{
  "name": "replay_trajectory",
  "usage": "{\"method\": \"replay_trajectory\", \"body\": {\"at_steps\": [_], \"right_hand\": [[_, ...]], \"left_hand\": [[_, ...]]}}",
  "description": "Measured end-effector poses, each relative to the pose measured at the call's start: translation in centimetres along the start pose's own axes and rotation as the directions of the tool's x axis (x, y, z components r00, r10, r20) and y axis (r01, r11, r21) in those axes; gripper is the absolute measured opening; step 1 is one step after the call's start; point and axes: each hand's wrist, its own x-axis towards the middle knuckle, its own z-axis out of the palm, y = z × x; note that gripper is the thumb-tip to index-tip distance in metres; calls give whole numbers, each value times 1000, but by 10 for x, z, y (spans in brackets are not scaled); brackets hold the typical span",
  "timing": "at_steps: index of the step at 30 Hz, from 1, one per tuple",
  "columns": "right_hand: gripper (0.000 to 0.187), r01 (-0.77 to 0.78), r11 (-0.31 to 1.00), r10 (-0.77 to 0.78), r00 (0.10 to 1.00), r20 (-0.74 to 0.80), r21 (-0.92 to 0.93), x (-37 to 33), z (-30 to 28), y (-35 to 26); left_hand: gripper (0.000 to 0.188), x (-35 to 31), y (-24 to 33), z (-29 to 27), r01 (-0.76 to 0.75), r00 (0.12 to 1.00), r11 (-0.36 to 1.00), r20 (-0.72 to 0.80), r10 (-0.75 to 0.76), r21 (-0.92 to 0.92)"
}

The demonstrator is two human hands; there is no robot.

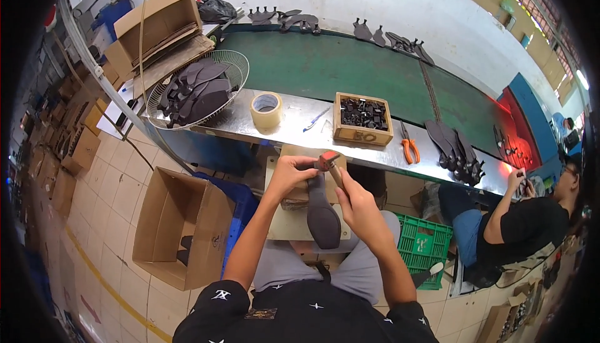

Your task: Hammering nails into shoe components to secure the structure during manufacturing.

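Note:
A dark grey shoe sole (324, 221) lies lengthwise in front of me, its broad toe end toward my body. At its far, heel end my left hand (292, 175) is closed, fingers pinched by the heel. My right hand (360, 206) grips the wooden handle of a hammer (337, 174). The hammer's reddish head is above the heel end, close to my left fingertips, and hides what they pinch. Beneath the sole is a pale work board (281, 221) in front of the bench.
A wooden box (338, 131) of small black pieces, orange-handled pliers (409, 146), a tape roll (266, 110) and a wire basket (240, 86) of soles line the metal ledge. Behind runs a green conveyor (312, 61). A cardboard box (162, 224) stands left; a co-worker (525, 230) sits right.

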Motion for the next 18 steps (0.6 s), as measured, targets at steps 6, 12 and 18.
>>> {"method": "replay_trajectory", "body": {"at_steps": [6,12,18], "right_hand": [[42,72,996,-60,974,-220,47,3,-41,-52],[44,12,998,-14,999,-33,-63,-8,13,11],[38,-44,989,80,962,-261,143,-7,-32,-34]], "left_hand": [[53,1,-25,-8,46,999,997,31,-44,-55],[117,-7,-23,-2,-172,979,712,37,202,680],[114,-14,-18,-9,-113,989,772,-1,145,626]]}}
